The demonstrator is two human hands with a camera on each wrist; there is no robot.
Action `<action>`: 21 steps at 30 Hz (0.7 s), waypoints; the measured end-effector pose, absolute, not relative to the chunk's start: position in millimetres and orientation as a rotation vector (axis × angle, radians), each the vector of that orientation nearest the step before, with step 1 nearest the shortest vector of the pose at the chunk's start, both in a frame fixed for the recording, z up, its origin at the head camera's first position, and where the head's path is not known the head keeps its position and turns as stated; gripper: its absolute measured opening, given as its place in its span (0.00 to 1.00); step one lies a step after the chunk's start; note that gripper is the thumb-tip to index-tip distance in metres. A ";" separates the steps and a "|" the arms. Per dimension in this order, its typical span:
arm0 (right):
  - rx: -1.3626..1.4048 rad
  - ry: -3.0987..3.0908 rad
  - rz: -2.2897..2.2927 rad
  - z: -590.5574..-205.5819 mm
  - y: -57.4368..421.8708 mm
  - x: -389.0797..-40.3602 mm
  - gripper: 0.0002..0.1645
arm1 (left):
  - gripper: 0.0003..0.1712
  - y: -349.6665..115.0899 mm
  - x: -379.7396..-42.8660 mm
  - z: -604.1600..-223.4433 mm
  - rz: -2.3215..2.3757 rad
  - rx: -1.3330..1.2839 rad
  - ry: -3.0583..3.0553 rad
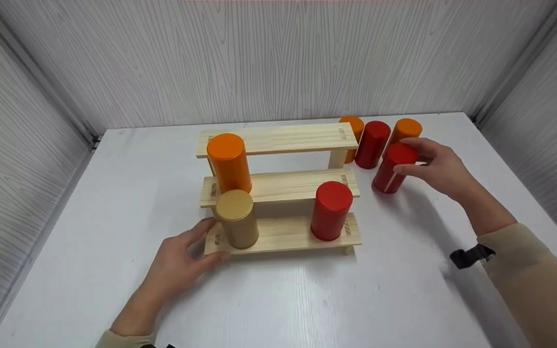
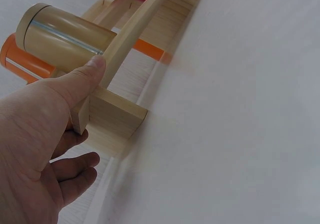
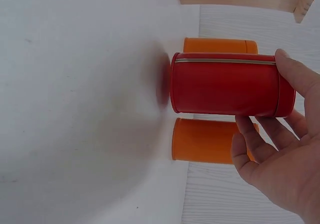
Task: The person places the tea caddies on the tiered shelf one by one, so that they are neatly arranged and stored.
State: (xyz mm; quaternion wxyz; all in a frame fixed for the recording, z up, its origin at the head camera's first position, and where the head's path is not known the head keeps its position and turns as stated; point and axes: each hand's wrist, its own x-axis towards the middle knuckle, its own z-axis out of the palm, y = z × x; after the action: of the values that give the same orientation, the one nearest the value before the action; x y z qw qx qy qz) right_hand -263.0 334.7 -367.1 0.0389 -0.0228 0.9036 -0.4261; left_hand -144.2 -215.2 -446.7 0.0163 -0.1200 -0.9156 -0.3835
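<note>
Touching or just clearing surface (image 1: 283, 299) (can't tell which), red can (image 3: 225, 87) is pinched near lid by right hand (image 1: 439, 168), right of wooden rack (image 1: 288, 138). Rack is gripped at lower left end by left hand (image 1: 177, 266). Gold can (image 1: 241, 227) and second red can (image 1: 329, 217) are carried on bottom tier (image 1: 285, 236), left and right; orange can (image 1: 232, 170) is seated on middle tier (image 1: 288, 186), left.
</note>
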 end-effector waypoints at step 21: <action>-0.325 2.984 -1.350 -298.3 308.0 -228.8 0.37 | 0.49 -216.0 -144.3 -446.3 -1.192 -0.394 -2.833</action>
State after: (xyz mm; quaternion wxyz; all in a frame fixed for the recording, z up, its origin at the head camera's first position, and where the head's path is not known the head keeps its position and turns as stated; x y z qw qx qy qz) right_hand -228.8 308.0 -298.3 -0.0747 -0.0983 0.9041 -0.4090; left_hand -144.3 -216.0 -446.3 0.0215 -0.1271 -0.9140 -0.3848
